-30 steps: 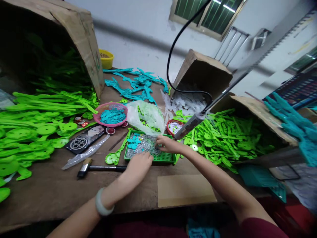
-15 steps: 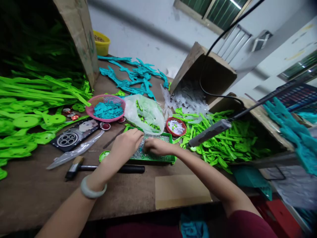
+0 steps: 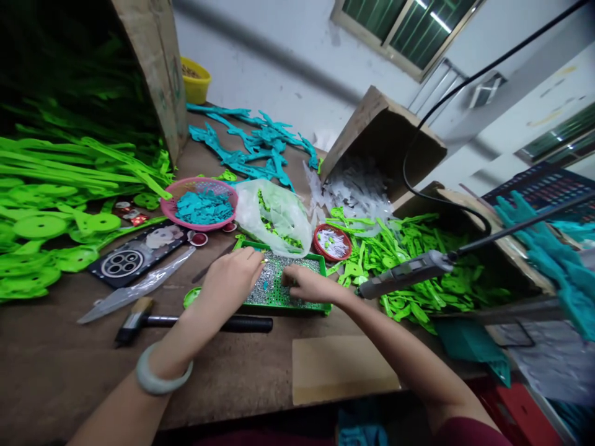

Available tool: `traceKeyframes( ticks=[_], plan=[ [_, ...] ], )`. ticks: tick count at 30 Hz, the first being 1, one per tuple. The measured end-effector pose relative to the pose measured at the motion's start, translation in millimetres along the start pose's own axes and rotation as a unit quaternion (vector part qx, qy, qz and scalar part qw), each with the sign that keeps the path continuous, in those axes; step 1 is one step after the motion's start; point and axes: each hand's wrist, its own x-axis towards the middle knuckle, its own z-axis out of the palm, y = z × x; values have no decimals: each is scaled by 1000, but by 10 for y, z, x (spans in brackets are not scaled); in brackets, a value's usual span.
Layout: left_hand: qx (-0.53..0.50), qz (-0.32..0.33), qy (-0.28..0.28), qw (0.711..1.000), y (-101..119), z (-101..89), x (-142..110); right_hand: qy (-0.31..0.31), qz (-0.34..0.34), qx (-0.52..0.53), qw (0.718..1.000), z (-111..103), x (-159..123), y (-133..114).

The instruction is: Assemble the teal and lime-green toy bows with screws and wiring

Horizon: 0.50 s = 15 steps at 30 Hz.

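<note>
A green tray point(image 3: 279, 307) with a perforated floor holds many small silvery metal pieces, too small to name. My left hand point(image 3: 235, 272) is over its left end, fingers closed together; a tiny yellowish bit shows at the fingertips, too small to name. Inside the tray, towards the right, my right hand point(image 3: 304, 284) has its fingers curled down against the metal pieces, and whatever they pinch is hidden. Between the hands a small teal piece point(image 3: 266, 285) lies among the metal. A clear plastic bag point(image 3: 295, 232) of bright green parts rests against the tray's far side.
A hammer point(image 3: 195, 321) lies in front, near a phone point(image 3: 134, 254). Behind are a pink basket point(image 3: 170, 214) of teal pieces and a red basket point(image 3: 348, 248) of white pieces. A grey electric screwdriver point(image 3: 404, 274) hangs at right, over green parts point(image 3: 423, 297).
My right hand has shifted right within the tray, uncovering metal pieces and the teal piece. My left hand has moved slightly left and down. The screwdriver appears farther right.
</note>
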Motion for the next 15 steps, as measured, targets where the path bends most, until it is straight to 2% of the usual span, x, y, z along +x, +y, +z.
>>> traceKeyframes(
  ticks=[5,11,15],
  plan=[
    [-2,-1,-26,1000,5,-12,3,-20,-15,10,1000,-37,-62,55],
    [-3,0,-31,999,-34,15,8,-46,-156,50,985,-49,139,-176],
    [7,-10,-23,1000,-61,-1,17,-88,-261,85,958,-92,159,-121]
  ],
)
